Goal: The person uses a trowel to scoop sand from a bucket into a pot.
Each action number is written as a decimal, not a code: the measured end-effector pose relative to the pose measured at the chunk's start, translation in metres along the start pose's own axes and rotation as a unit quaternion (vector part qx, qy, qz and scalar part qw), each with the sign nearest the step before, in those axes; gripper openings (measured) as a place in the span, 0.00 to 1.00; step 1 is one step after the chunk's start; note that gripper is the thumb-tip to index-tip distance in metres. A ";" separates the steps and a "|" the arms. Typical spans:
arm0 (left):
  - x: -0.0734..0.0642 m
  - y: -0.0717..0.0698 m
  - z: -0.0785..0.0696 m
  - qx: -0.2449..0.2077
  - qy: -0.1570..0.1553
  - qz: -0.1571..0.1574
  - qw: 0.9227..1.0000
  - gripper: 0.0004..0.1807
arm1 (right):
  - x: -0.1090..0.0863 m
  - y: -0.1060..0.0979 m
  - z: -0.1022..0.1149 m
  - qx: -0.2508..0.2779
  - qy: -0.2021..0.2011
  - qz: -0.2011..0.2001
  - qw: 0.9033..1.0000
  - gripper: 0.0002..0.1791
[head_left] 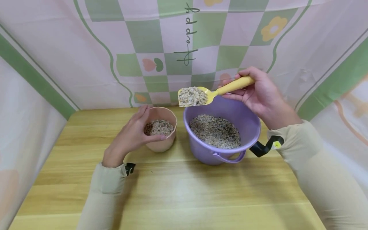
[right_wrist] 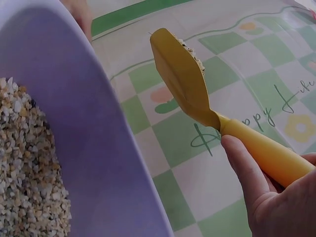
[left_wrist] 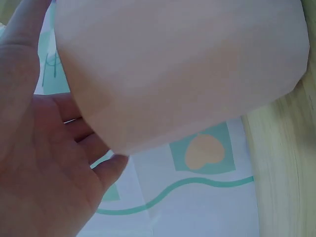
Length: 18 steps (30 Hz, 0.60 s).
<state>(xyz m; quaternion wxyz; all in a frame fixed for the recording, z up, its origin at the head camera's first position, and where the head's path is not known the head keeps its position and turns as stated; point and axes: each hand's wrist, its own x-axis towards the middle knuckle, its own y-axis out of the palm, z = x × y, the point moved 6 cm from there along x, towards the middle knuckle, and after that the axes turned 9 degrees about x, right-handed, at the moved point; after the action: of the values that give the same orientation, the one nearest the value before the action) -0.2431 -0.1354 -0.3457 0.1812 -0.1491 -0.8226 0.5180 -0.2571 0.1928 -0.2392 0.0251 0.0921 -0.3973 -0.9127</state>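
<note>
My right hand [head_left: 260, 94] grips the yellow handle of a small shovel [head_left: 234, 85], also seen from beneath in the right wrist view. Its blade carries a heap of pale gravel [head_left: 193, 96] above the left rim of a purple bucket [head_left: 198, 150]. More gravel [head_left: 215, 131] lies inside the bucket. Around the left side of a pink pot [head_left: 161, 147] my left hand [head_left: 129, 134] holds on, thumb at the near rim and fingers along the far side. Gravel with some reddish-brown grains [head_left: 159, 127] partly fills the pot.
Pot and bucket stand side by side on a wooden table [head_left: 178, 191]. The bucket's handle [head_left: 230, 158] hangs down in front. A checkered cloth [head_left: 143, 35] rises behind the table's far edge.
</note>
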 end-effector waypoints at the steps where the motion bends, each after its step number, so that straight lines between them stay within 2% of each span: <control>1: -0.001 0.001 -0.001 0.001 -0.007 0.000 1.000 0.68 | 0.003 0.000 0.000 -0.001 0.003 0.005 1.000 0.11; 3: -0.003 0.003 -0.002 0.003 -0.019 0.000 1.000 0.69 | 0.007 0.001 0.001 -0.009 0.010 0.019 1.000 0.11; 9: -0.006 0.005 0.002 0.000 -0.011 0.004 1.000 0.71 | 0.008 0.012 -0.003 -0.035 0.007 0.036 0.999 0.13; 12: -0.006 0.005 0.003 -0.003 -0.008 -0.005 1.000 0.68 | 0.007 0.017 -0.004 -0.050 0.003 0.037 0.998 0.13; 16: -0.006 0.005 0.007 -0.011 -0.025 -0.002 1.000 0.58 | 0.008 0.024 -0.007 -0.058 0.003 0.031 0.998 0.13; 18: -0.006 0.006 0.009 -0.013 -0.037 0.003 0.999 0.58 | 0.009 0.027 -0.009 -0.064 0.003 0.027 0.998 0.12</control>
<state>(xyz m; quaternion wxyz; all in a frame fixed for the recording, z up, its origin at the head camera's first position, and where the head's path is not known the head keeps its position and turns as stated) -0.2411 -0.1427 -0.3550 0.1468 -0.1347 -0.8348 0.5133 -0.2648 0.1671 -0.2269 0.0567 0.0824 -0.3406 -0.9349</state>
